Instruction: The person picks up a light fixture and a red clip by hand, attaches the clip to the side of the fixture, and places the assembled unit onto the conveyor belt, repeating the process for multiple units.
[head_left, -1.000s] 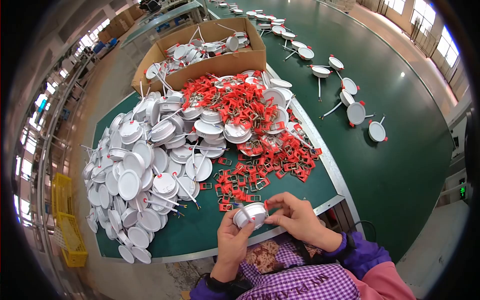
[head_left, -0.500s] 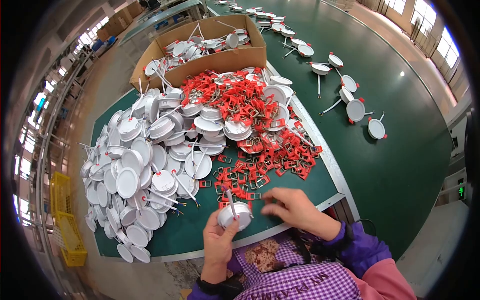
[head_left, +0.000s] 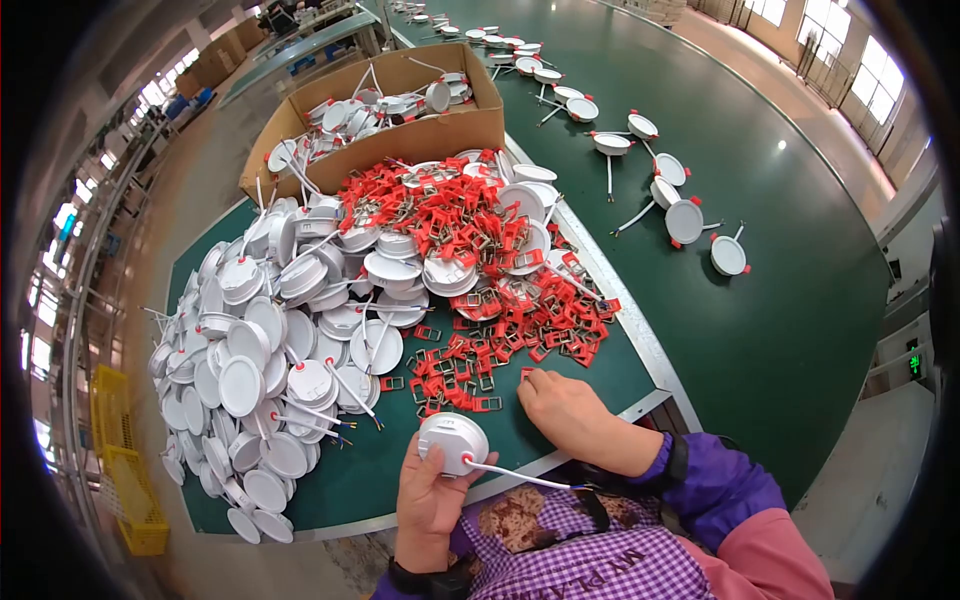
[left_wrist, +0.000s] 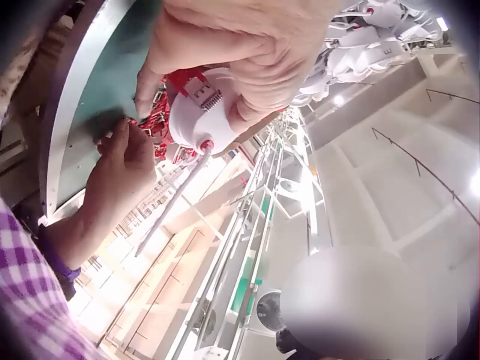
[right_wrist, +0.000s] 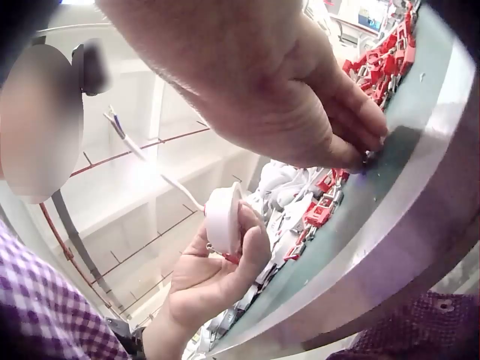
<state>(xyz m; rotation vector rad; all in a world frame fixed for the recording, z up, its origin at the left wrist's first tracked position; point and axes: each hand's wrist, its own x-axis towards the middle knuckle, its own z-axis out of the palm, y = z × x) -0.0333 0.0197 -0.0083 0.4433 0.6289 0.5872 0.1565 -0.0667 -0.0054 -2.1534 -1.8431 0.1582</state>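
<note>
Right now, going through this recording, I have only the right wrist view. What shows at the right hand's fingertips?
Observer: The head view shows a bit of red, apparently a clip, at the fingertips of the right hand.
Operator: Which side of the lamp in the left hand faces the head camera?
Observer: Its back, with the red cable grommet.
Operator: And to the right of the table?
Observer: White lamps in a loose line on another green surface.
</note>
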